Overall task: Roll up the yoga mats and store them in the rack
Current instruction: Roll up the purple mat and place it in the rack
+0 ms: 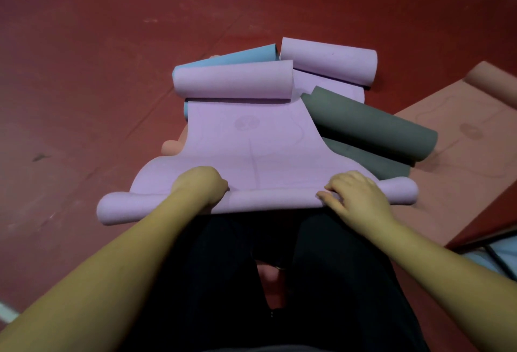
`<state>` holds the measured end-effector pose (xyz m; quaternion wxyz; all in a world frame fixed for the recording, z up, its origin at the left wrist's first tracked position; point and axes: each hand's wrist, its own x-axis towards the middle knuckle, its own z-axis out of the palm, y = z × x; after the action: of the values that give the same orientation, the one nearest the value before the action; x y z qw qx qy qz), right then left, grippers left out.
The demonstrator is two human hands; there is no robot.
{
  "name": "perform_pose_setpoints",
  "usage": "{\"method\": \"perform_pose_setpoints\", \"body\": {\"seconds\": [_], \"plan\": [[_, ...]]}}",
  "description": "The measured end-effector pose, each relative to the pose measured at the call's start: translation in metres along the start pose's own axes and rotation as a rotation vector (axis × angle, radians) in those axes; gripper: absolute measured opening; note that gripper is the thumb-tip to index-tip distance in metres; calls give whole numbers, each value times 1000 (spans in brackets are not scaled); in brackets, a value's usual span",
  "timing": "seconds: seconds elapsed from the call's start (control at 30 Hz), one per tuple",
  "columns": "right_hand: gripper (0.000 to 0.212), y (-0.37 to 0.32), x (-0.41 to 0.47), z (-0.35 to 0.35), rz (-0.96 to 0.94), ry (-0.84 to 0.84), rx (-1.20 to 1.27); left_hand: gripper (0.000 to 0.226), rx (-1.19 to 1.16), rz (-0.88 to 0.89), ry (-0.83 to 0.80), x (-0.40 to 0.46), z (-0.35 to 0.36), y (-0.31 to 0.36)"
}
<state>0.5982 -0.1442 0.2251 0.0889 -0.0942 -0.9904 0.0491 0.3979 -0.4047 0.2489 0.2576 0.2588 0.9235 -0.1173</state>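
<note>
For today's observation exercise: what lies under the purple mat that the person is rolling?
Under the purple mat, a grey mat sticks out on the right, a blue edge and a pink mat on the left. How far they reach underneath is covered.

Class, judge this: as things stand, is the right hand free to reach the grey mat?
Probably not yet: the right hand presses the purple mat's roll. The grey mat lies uncovered just beyond it.

No words, brand names or numbers can be read anywhere. The purple mat [246,139] bears only a faint round emblem and alignment lines, and the pink mat [458,139] a similar round mark, neither legible.
</note>
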Motion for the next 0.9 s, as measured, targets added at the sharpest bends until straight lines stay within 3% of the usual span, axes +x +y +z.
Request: {"method": "perform_pose_setpoints", "body": {"seconds": [0.1,0.2,0.3,0.43,0.57,0.63,0.9], "plan": [[57,-3,-1,7,53,-5,-108,33,-119,-23,4,3,1,-4],[63,0,14,0,81,-146,-118,26,-272,-48,145,-7,5,-6],[48,5,25,0,72,-237,-74,46,-400,-60,265,-26,14,-14],[41,0,32,-3,82,-304,-95,61,-143,31,495,-44,38,-42],[45,3,36,-2,75,-326,-100,60,-114,-56,539,-57,47,-64],[50,7,37,-1,60,-331,-91,64,-95,-63,654,-57,52,-66],[54,13,29,-11,65,-348,-120,59,-106,-107,513,-63,38,-55]]}}
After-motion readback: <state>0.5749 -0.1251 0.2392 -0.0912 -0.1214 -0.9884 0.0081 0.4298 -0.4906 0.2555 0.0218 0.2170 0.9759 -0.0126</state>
